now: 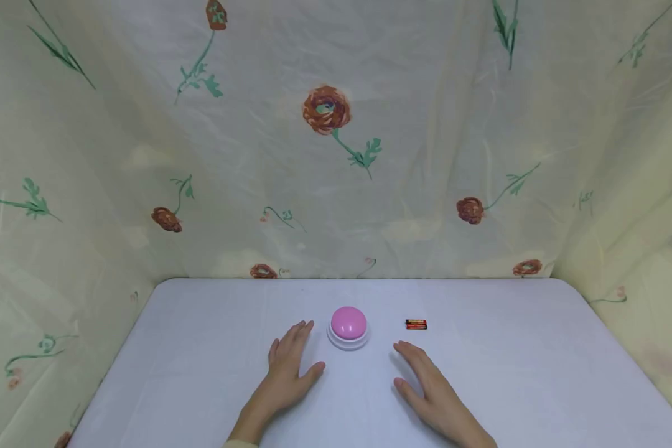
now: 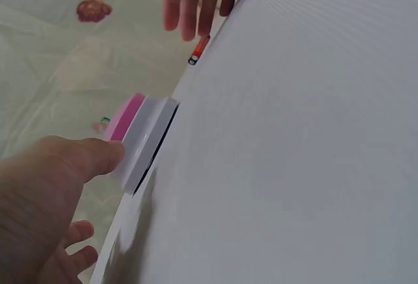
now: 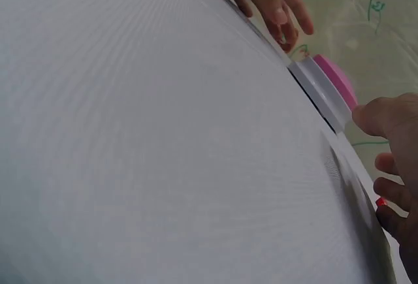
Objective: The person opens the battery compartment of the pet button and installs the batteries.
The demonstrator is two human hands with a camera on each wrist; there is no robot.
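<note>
A round white push light with a pink dome (image 1: 349, 323) sits on the white table, between and slightly beyond the two hands. My left hand (image 1: 288, 367) is on its left, fingers extended and thumb spread, holding nothing. On the other side my right hand (image 1: 434, 392) hovers with relaxed fingers and a gap between thumb and forefinger, also holding nothing. Two red and black batteries (image 1: 416, 324) lie side by side beyond the right fingertips. In the left wrist view the pink-topped device (image 2: 145, 137) appears edge-on, showing a dark line round its base.
The white table (image 1: 201, 336) has rounded far corners. A pale curtain (image 1: 403, 124) with brown flowers and green stems hangs behind it and on both sides.
</note>
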